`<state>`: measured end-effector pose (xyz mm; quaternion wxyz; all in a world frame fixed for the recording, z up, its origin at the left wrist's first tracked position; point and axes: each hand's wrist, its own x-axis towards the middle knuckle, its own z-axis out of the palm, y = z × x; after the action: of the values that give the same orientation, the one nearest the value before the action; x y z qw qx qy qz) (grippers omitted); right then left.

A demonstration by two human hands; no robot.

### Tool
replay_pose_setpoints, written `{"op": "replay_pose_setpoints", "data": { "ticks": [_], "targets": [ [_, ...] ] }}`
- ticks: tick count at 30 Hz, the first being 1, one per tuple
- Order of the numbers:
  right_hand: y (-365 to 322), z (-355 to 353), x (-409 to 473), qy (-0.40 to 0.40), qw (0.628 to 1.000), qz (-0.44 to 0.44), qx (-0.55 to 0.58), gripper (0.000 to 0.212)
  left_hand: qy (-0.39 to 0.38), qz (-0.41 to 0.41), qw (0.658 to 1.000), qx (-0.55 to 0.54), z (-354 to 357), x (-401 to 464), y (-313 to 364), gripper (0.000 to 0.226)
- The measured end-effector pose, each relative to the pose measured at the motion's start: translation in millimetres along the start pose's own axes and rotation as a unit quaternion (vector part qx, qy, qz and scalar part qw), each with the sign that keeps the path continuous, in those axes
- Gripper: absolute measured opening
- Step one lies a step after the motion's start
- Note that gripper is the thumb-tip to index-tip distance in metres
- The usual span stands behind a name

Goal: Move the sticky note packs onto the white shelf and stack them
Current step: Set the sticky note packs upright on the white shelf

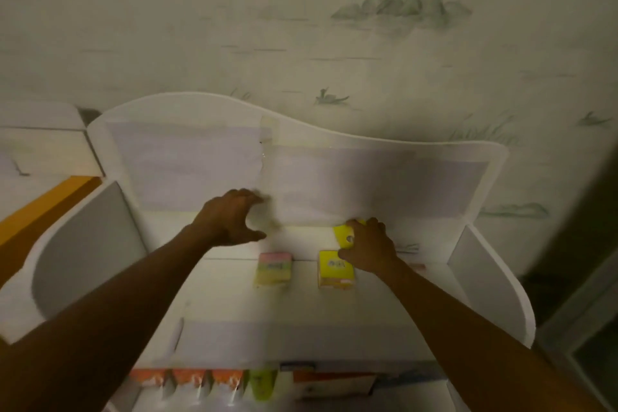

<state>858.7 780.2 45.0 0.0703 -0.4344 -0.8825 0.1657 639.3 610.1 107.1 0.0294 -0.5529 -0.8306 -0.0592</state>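
Two sticky note packs stand on the top of the white shelf [234, 304]: a pink-and-green pack [273, 269] in the middle and a yellow pack [335, 269] just right of it. My right hand [369, 246] grips another yellow pack [344, 233] above and behind the standing yellow one, near the shelf's back panel. My left hand [230, 217] hovers over the shelf to the left of the packs, fingers spread and blurred, holding nothing.
The shelf has a wavy back panel [301, 170] and curved side walls [485, 284]. A lower level [254, 385] holds several orange and green packs and boxes. An orange-edged board [40, 207] lies at the left. A patterned wall rises behind.
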Motion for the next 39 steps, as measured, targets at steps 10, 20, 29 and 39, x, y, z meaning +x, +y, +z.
{"op": "replay_pose_setpoints", "data": {
  "ticks": [10,20,29,39],
  "targets": [
    [-25,60,4,-0.008,0.999,0.041,-0.007,0.074,-0.003,-0.043,0.999,-0.003,-1,-33,-20,0.079],
    [-27,90,7,0.008,0.997,0.069,-0.029,0.077,-0.015,-0.058,0.997,-0.047,29,-48,-19,0.077],
    [-32,55,9,-0.009,0.997,0.051,-0.053,0.062,-0.024,-0.062,0.997,-0.028,23,-47,-8,0.079],
    [-83,-27,-2,-0.011,0.988,-0.152,-0.03,0.06,-0.005,-0.083,0.996,-0.015,-16,-50,-16,0.079]
  ]
}}
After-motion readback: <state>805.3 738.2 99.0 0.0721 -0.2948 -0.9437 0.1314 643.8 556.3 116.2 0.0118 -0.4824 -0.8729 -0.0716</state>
